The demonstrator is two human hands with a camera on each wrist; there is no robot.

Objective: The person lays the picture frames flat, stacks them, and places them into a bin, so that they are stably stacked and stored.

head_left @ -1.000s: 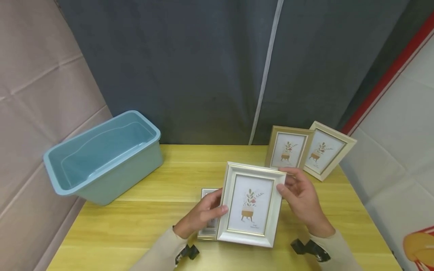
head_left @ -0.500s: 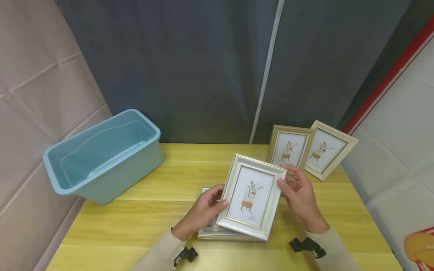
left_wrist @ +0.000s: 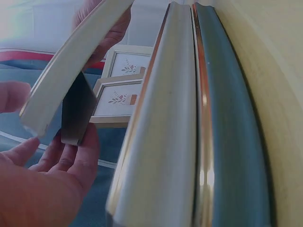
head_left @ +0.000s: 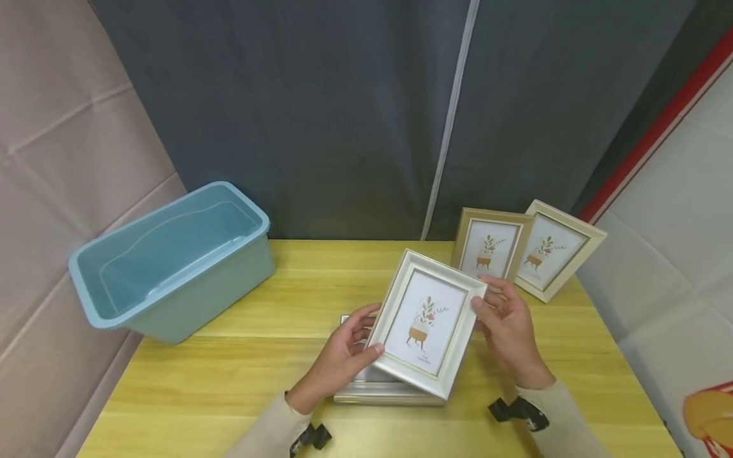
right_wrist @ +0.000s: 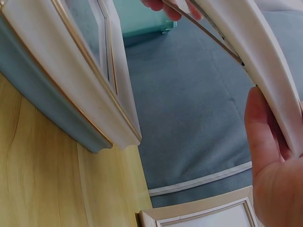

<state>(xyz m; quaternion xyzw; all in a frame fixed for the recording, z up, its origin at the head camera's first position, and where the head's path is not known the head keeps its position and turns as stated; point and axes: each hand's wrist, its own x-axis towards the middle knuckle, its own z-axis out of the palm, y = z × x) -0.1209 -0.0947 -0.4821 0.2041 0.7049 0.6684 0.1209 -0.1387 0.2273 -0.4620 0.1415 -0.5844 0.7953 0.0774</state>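
Both hands hold a white picture frame (head_left: 461,346) with a thin gold inner edge and a plant print, tilted clockwise above the table. My left hand (head_left: 338,359) grips its lower left side, thumb on the front edge and fingers behind. The right hand (head_left: 511,337) pinches the upper right edge. In the left wrist view a dark stand leg (left_wrist: 76,111) juts from the frame's back, the left fingertips at its end. Below lie two stacked picture frames, a white one (left_wrist: 161,118) on a blue-grey one (left_wrist: 229,118), partly hidden by the held frame in the head view.
At the back right stand a tan picture frame (head_left: 463,240) and a cream picture frame (head_left: 574,270), the tan one overlapping the cream one. A blue plastic bin (head_left: 214,299) sits at the table's left. A dark curtain (head_left: 321,127) hangs behind the yellow wooden table (head_left: 240,369).
The held frame has turned clockwise and risen slightly, baring more of the stack beneath. Both hands keep their hold, and the left fingers have shifted a little up its side.
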